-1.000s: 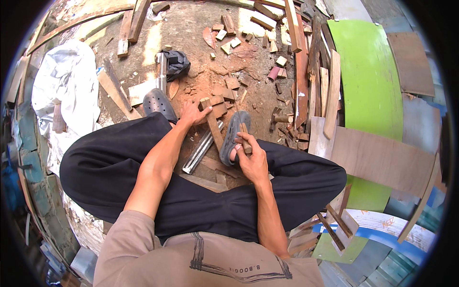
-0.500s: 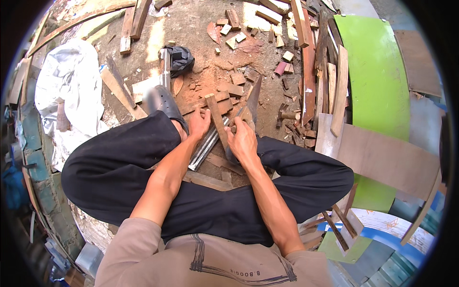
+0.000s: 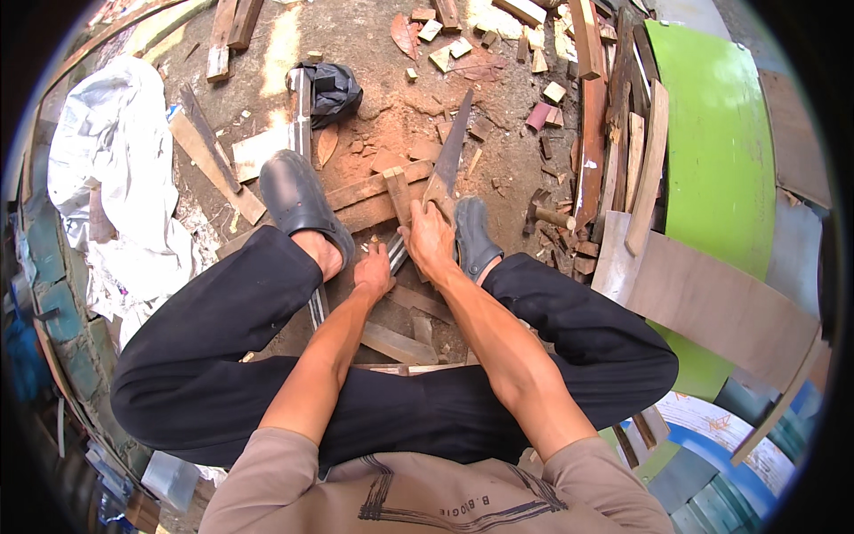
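My right hand (image 3: 429, 238) is closed at the wooden handle of a handsaw (image 3: 455, 138), whose blade points away from me. A short wooden stick (image 3: 397, 191) runs under the same hand, and I cannot tell whether the fingers grip it too. Lower and to the left, my left hand (image 3: 374, 271) has its fingers curled together. A tiny pale bit shows at its fingertips, too small to name. Beside that hand lies a striped metal bar (image 3: 398, 254), partly hidden. Reddish-brown boards (image 3: 374, 191) lie between my feet, just beyond the hands.
A hammer (image 3: 547, 214) lies right of my right clog (image 3: 476, 233). Wood offcuts (image 3: 460, 47) and long planks (image 3: 592, 151) are scattered at the far right, beside a green panel (image 3: 716, 151). White cloth (image 3: 116, 160) and a black bag (image 3: 334, 93) are on the left.
My left hand has come away from the stick, moving down toward me. My right hand has shifted slightly up and left, over the stick's lower part. The saw has tilted more upright.
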Action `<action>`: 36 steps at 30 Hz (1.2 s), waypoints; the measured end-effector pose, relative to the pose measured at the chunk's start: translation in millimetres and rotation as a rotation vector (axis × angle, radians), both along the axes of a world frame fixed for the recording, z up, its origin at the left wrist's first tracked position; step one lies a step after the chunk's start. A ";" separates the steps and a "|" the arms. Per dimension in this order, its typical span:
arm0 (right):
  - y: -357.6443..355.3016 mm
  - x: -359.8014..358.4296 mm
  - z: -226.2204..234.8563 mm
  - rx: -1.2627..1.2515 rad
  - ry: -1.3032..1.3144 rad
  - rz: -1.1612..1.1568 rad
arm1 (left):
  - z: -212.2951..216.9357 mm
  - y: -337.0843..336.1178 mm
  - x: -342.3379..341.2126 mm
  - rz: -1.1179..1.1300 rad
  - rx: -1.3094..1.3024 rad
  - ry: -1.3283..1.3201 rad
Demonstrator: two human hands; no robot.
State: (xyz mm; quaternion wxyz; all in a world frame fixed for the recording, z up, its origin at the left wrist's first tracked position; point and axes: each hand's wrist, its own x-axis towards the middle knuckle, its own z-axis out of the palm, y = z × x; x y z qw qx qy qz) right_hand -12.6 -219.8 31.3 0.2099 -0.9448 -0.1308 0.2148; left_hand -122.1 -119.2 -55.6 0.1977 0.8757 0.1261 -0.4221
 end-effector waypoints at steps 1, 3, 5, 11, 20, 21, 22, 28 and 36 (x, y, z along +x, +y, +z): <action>-1.3 -2.6 0.3 0.007 0.024 -0.011 | 0.4 1.7 1.7 0.009 -0.011 -0.016; 4.9 0.7 -1.0 0.038 0.053 -0.038 | 5.0 7.4 3.4 0.032 -0.011 -0.104; 7.6 1.1 -8.5 0.042 0.033 -0.073 | 14.0 11.8 8.1 0.045 -0.062 -0.041; -9.1 8.2 0.8 0.181 -0.024 -0.153 | 26.2 13.1 7.1 0.042 -0.109 -0.245; -67.2 18.6 43.9 0.314 -0.269 -0.314 | 69.2 23.8 12.7 -0.281 -0.053 -0.518; -71.9 18.0 45.0 0.345 -0.279 -0.329 | 74.8 22.7 18.3 -0.311 -0.029 -0.495; -75.0 16.9 46.1 0.343 -0.269 -0.351 | 74.5 22.5 23.4 -0.293 -0.004 -0.522; -79.3 2.5 49.0 0.345 -0.246 -0.433 | 68.9 24.7 56.1 -0.177 0.156 -0.556; -68.1 -0.7 40.0 0.386 -0.203 -0.438 | 72.0 27.1 89.2 -0.347 0.358 -0.486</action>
